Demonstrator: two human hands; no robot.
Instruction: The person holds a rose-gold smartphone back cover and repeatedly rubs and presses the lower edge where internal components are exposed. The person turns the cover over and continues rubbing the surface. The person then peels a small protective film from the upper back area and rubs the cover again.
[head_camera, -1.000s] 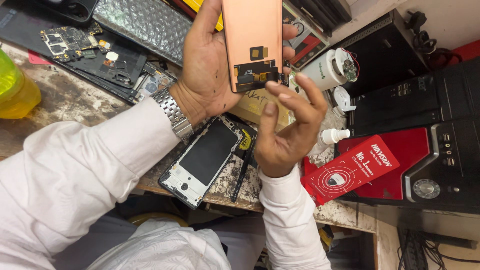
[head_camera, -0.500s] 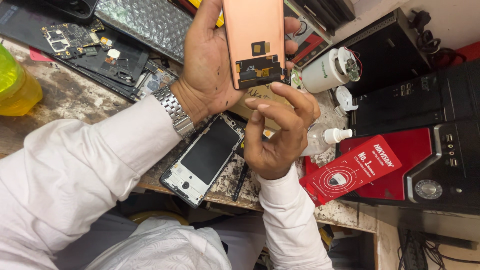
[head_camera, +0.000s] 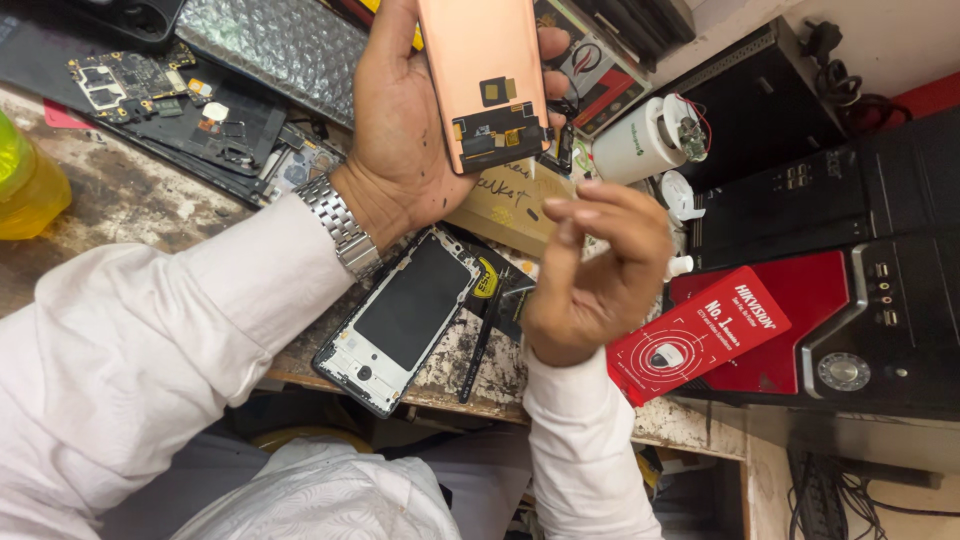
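Note:
My left hand (head_camera: 400, 140), with a metal watch (head_camera: 340, 225) on its wrist, holds up a copper-coloured phone display panel (head_camera: 480, 60), back side towards me, showing a dark flex cable patch near its lower end. My right hand (head_camera: 600, 270) hovers just below that end. Its fingertips are pinched together close to the panel's bottom edge, and I see nothing between them. Under both hands an opened phone frame (head_camera: 400, 320) with a dark inner plate lies on the stained bench (head_camera: 130, 200).
A brown cardboard box (head_camera: 500, 205) lies behind the frame. A circuit board (head_camera: 110, 80), bubble wrap (head_camera: 270, 40) and a yellow bottle (head_camera: 25, 190) are on the left. On the right stand a white cylinder (head_camera: 640, 140), a red card (head_camera: 700, 335) and black computer cases (head_camera: 860, 200).
My right hand's fingers have closed from spread to pinched and risen towards the panel's lower edge. The left hand keeps the panel held up in nearly the same place.

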